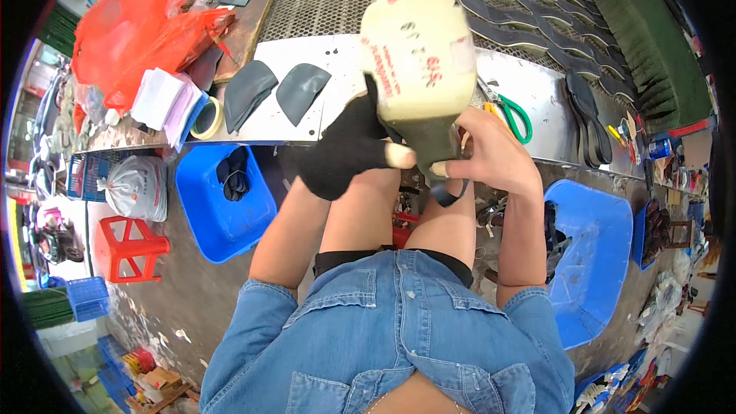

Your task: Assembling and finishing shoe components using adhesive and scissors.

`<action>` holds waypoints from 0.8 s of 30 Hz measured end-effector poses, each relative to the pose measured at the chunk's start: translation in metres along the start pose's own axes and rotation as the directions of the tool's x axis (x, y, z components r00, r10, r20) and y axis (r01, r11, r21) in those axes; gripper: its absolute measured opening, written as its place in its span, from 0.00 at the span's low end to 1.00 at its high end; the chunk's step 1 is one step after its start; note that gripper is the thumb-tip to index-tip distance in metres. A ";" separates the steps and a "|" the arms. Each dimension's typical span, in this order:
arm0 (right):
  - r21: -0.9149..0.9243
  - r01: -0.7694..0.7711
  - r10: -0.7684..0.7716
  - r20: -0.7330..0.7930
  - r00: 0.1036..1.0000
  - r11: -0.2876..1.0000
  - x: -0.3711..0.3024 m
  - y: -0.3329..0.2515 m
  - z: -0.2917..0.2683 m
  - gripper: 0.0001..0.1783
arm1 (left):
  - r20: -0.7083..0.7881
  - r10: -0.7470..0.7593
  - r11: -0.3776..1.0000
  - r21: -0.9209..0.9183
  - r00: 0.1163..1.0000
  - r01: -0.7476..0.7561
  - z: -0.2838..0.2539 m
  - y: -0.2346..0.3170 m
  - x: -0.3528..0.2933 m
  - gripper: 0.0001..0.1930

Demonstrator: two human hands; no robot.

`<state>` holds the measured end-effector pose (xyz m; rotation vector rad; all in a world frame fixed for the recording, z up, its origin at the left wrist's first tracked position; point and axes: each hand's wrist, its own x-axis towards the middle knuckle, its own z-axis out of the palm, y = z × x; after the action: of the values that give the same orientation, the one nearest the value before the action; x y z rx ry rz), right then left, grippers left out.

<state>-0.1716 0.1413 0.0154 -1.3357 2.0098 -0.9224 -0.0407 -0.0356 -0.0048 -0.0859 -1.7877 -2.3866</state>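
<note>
Over the bench edge I hold up a cream shoe last [418, 54] with printed markings. Dark olive material [426, 135], apparently a shoe upper, covers its lower end. My left hand [345, 149], in a black glove with the thumb tip bare, is closed around its left side; most of those fingers are hidden behind. On the other side my bare right hand [500, 155] grips the dark lower end between thumb and fingers. A short dark strap [448, 194] hangs below the thumbs. Left of the last, dark curved pieces [251, 94] lie on the white bench top [307, 54].
Many dark soles [498, 11] lie on the mesh surface [314, 0] beyond. Green-handled scissors [515, 117] sit right of the last, a tape roll [207, 119] to the left. Blue tubs [201, 215] [598, 284] flank my legs. A red stool [126, 249] stands left.
</note>
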 end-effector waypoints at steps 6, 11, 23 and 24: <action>0.123 -0.027 0.070 -0.354 0.933 0.992 -0.001 0.001 0.017 0.36 | -0.035 0.244 0.969 0.054 0.969 -0.242 -0.019 -0.068 0.024 0.26; 0.459 0.433 -0.089 -0.600 0.795 0.775 -0.034 0.030 0.042 0.21 | -0.126 0.608 0.771 0.329 0.784 -0.545 -0.013 -0.035 0.012 0.17; 0.879 0.439 -0.035 -0.452 0.891 -0.185 0.022 0.036 0.064 0.34 | 0.143 0.747 0.514 0.495 0.650 -0.700 0.004 -0.012 0.001 0.15; 0.875 0.451 0.049 -0.450 0.892 -0.175 0.020 0.039 0.063 0.30 | 0.132 0.750 0.515 0.497 0.648 -0.698 0.011 -0.011 -0.008 0.14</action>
<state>-0.1529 0.1183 -0.0558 -0.4265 0.4432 -2.3191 -0.0348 -0.0212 -0.0129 -0.5307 -1.7703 -1.2551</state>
